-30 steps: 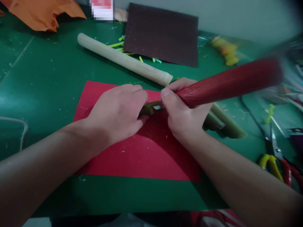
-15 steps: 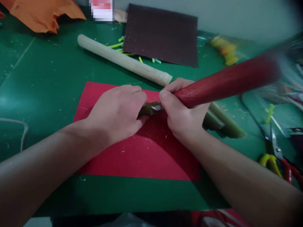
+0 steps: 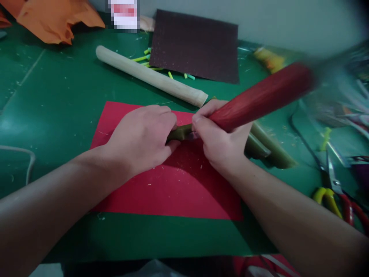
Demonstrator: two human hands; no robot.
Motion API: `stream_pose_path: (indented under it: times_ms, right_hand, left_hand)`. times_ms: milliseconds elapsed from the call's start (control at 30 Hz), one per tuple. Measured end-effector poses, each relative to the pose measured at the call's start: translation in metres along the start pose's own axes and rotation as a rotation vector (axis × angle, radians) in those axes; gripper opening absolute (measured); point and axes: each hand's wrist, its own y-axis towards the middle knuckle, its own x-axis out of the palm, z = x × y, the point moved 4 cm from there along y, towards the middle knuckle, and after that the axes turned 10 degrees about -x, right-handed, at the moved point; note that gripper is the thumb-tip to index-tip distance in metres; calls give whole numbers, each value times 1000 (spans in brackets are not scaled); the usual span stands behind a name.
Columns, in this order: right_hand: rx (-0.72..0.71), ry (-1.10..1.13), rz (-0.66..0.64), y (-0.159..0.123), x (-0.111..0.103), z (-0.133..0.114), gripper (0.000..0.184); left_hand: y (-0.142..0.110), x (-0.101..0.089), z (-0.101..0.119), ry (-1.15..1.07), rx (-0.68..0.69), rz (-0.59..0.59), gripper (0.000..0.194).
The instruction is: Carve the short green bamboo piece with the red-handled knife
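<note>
My left hand [image 3: 144,138] is closed around a thin olive-green stalk [image 3: 183,133], pressing it down over a red sheet [image 3: 173,192]. My right hand [image 3: 220,140] grips a thick red-handled tool [image 3: 259,96] low down, thumb along the side near the stalk. The handle slants up to the right, its far end blurred. Fingers hide the tool's working end, which meets the stalk between my two hands. Small pale shavings lie on the red sheet. Olive-green stalk pieces [image 3: 271,148] rest just right of my right wrist.
A pale peeled stick [image 3: 150,77] lies behind my hands. Beyond it a dark brown sheet [image 3: 194,48] covers some yellow-green bits. Scissors [image 3: 336,188] with red and yellow handles lie at right. Orange paper [image 3: 57,19] sits far left, a white cable [image 3: 30,157] at left.
The red handle has swung, its far end moving left. The shiny spot on the stalk beside my right thumb shows less. My left hand stays in nearly the same place.
</note>
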Motion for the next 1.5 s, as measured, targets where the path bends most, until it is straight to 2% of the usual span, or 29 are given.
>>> stream_pose_path:
  times_ms: [133, 367, 500, 600, 800, 1000, 1167, 1333, 1500]
  right_hand:
    - [-39, -40, 53, 2, -1, -3, 22]
    - [4, -28, -25, 1, 0, 0, 24]
    - [-68, 7, 49, 1, -1, -2, 23]
    - [-101, 34, 57, 2, -1, -4, 22]
    - [-12, 34, 8, 1, 0, -1, 20]
    - [-80, -40, 48, 1, -1, -1, 22]
    - [-41, -7, -30, 1, 0, 0, 24]
    - [-83, -11, 44, 1, -2, -3, 23]
    - [-44, -12, 8, 0, -1, -3, 21]
  left_hand:
    - [1, 0, 0, -13, -15, -9, 9]
    - [1, -1, 2, 13, -13, -26, 10]
    - [0, 0, 1, 21, -7, -4, 10]
    - [0, 1, 0, 16, -6, 1, 10]
    - [1, 0, 1, 2, -13, -14, 10]
    - [1, -1, 1, 13, -14, -11, 10]
    - [1, -1, 1, 26, -14, -16, 12]
    - [2, 0, 1, 38, -38, -48, 13]
    - [2, 0, 2, 35, -28, -31, 14]
